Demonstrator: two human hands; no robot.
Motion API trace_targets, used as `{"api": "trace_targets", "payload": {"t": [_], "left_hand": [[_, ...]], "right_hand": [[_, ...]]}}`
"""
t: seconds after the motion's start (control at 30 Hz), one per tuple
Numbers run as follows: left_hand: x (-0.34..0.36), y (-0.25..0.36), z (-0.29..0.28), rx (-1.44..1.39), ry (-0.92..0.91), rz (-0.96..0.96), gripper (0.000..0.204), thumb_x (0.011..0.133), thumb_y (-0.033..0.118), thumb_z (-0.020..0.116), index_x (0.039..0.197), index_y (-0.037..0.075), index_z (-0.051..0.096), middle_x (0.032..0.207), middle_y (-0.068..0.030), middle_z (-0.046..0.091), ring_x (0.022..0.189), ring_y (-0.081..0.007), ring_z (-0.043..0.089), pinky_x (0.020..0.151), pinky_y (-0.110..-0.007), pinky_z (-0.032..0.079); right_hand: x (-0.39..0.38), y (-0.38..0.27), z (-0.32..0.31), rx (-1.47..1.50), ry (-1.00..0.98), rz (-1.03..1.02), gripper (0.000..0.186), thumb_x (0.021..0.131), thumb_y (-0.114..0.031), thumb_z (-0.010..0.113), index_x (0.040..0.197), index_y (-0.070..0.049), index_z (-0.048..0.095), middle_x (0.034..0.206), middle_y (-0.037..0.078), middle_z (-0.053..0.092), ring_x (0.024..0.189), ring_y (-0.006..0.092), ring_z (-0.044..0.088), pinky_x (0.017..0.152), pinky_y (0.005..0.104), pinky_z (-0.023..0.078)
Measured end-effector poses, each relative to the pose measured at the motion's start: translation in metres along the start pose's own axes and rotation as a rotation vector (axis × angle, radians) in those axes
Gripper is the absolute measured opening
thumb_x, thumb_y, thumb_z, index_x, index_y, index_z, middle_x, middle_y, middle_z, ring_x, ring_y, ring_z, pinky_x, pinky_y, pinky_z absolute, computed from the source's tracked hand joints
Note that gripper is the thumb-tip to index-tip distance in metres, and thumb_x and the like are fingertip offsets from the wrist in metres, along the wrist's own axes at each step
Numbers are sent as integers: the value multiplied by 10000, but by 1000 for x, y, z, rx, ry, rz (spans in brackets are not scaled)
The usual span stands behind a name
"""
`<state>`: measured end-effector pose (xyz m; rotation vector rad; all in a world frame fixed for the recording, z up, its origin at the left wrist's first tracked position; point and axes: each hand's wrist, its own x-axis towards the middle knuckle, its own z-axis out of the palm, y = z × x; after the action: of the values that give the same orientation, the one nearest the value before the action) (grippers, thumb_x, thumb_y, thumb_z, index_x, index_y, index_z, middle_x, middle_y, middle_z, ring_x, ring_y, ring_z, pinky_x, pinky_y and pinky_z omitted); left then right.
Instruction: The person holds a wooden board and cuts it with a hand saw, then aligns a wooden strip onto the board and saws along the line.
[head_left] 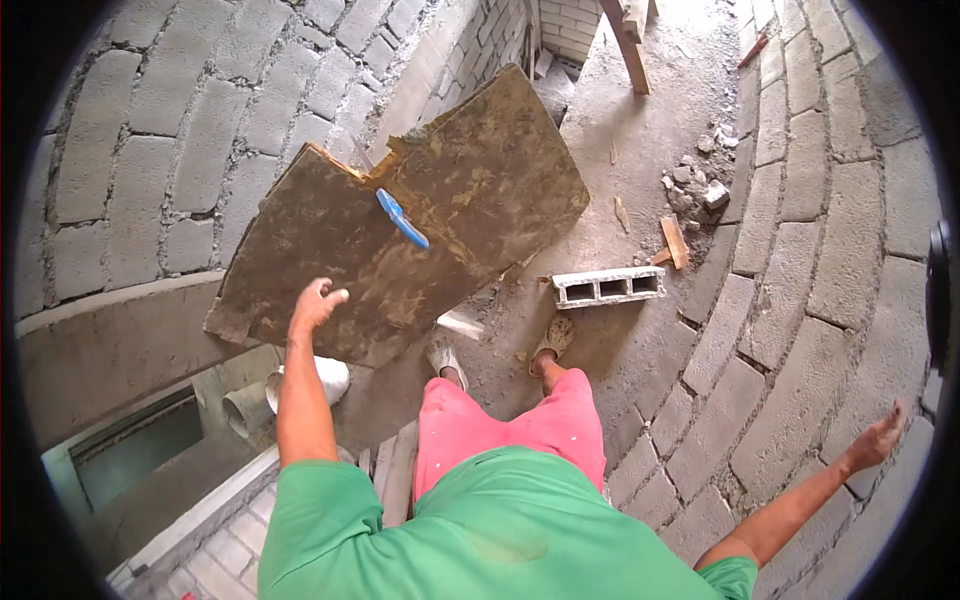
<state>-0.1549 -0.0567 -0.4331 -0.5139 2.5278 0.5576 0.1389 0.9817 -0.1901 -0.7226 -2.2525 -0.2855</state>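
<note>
A large, dirt-stained plywood board (480, 180) leans in front of me, with a splintered notch in its upper edge. In that notch sits a handsaw with a blue handle (403, 220); part of its blade shows beyond the edge. My left hand (320, 303) is over the board's lower left part, holding nothing, its thumb apart from loosely bent fingers. Whether it touches the board I cannot tell. Far out to the right, my right hand (880, 437) is stretched out at the block wall (800, 420), empty, and appears to rest against it.
A hollow concrete block (609, 287) lies just beyond my feet. Wood scraps (675, 242) and rubble (700, 182) lie along the right wall. A white bucket (330, 383) stands below my left forearm, beside an opening (140, 440). A wooden post (627, 50) stands farther back.
</note>
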Motion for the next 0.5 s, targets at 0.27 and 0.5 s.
{"api": "trace_targets", "payload": {"t": [0.27, 0.5], "left_hand": [[95, 106, -75, 427, 430, 374, 666, 846, 458, 798, 1327, 31, 627, 1333, -227, 627, 1270, -409, 555, 1084, -506, 440], [191, 178, -38, 927, 442, 609, 636, 834, 478, 807, 1255, 22, 666, 1331, -170, 626, 1352, -334, 500, 1102, -484, 418]], "right_hand": [[-98, -112, 94, 673, -249, 331, 346, 1085, -217, 455, 1225, -34, 714, 1179, 76, 750, 1057, 209, 714, 922, 334, 540], [-273, -514, 180, 1105, -979, -78, 207, 1019, -212, 646, 1131, -61, 731, 1136, 133, 718, 1032, 218, 688, 925, 345, 536]]}}
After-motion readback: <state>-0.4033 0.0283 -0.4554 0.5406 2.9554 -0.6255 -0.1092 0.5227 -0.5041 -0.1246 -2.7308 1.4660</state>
